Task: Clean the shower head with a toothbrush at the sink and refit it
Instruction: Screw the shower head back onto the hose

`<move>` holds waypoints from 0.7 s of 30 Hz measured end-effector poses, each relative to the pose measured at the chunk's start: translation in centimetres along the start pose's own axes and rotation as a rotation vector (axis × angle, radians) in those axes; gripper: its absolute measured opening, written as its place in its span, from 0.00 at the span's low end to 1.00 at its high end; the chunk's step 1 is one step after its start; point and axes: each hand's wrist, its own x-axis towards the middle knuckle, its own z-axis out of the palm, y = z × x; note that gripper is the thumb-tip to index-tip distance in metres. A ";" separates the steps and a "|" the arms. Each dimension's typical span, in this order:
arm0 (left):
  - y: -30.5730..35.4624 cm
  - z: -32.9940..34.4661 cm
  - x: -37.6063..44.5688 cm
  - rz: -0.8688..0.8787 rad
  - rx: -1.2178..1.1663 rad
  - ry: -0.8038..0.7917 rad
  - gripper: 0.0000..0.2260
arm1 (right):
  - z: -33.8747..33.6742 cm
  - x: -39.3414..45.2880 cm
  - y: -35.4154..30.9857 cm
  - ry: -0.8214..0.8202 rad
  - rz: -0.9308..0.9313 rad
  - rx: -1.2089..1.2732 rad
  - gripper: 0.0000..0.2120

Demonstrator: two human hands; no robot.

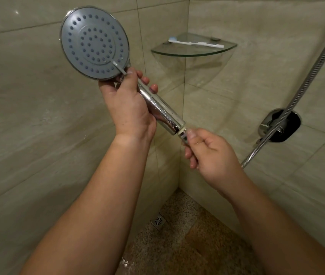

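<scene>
Currently I see the shower head (94, 43) raised before the tiled corner, grey nozzle face toward the camera, chrome handle slanting down to the right; my left hand (127, 104) grips the upper handle, fingers curled round it; my right hand (210, 150) pinches the fitting at the handle's lower end between thumb and curled fingers; the metal hose (314, 72) hangs along the right wall past the wall fitting (280, 125); the toothbrush (195, 43) lies flat on the glass corner shelf (193, 52); a floor drain (158, 222) sits below.
</scene>
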 end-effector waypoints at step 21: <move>-0.3 -0.1 -0.3 -0.007 -0.004 -0.007 0.11 | -0.5 -0.3 -0.6 -0.071 0.048 0.129 0.24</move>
